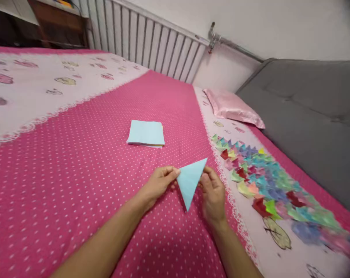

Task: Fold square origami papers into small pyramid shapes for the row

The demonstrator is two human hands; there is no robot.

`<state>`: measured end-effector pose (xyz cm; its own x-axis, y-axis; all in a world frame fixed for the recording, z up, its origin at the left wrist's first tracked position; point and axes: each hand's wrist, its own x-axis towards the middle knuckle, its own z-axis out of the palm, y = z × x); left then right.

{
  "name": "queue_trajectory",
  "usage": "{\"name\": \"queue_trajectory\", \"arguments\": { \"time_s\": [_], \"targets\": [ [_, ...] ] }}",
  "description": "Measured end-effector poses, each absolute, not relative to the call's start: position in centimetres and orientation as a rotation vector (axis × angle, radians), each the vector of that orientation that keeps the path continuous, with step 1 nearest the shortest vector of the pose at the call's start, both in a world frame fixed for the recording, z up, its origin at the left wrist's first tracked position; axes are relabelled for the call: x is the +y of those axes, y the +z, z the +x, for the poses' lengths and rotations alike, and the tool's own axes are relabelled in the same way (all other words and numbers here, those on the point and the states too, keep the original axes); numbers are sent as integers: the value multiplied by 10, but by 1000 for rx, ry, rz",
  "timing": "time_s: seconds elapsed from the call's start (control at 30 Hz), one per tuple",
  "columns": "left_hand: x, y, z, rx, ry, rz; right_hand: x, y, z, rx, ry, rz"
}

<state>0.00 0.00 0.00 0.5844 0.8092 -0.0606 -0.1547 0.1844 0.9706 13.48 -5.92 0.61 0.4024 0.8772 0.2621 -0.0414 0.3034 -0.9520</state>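
Observation:
A light blue sheet of paper [190, 182], folded into a triangle, is held up over the pink dotted bedspread with one point facing down. My left hand [162, 181] pinches its left corner between thumb and fingers. At the triangle's right edge, my right hand [213, 193] grips the paper, its fingertips partly hidden behind it. Beyond my hands lies a stack of square paper [146, 132], light blue on top with other colours showing at its edges.
Rows of small folded paper pieces [267, 181] in many colours lie along the bed's right side. Behind them are a pink pillow [234, 107] and a grey padded headboard [305, 104]. A white radiator [146, 38] stands against the wall beyond the bedspread [85, 166].

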Motion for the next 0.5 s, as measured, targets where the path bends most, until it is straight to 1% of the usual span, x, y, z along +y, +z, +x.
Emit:
{"name": "queue_trajectory", "arguments": {
  "time_s": [0.1, 0.17, 0.23, 0.3, 0.37, 0.43, 0.5],
  "targets": [
    [6, -9, -2, 873, 836, 1378, -53, 1, 138, -930, 857, -1217],
    [7, -9, -4, 1096, 821, 1552, -49, -3, 141, -973, 870, -1350],
    [6, -4, -7, 1357, 724, 1746, -47, -7, 143, -1079, 779, -1514],
    [2, 2, -9, 1555, 606, 1897, -48, -9, 144, -1279, 576, -1634],
    [-1, 7, -9, 1660, 554, 1994, -50, -9, 142, -1555, 423, -1662],
    [-3, 7, -9, 1695, 570, 2072, -53, -9, 139, -1859, 418, -1627],
    [-3, 5, -8, 1682, 604, 2143, -56, -9, 136, -2106, 481, -1601]
  ]
}}
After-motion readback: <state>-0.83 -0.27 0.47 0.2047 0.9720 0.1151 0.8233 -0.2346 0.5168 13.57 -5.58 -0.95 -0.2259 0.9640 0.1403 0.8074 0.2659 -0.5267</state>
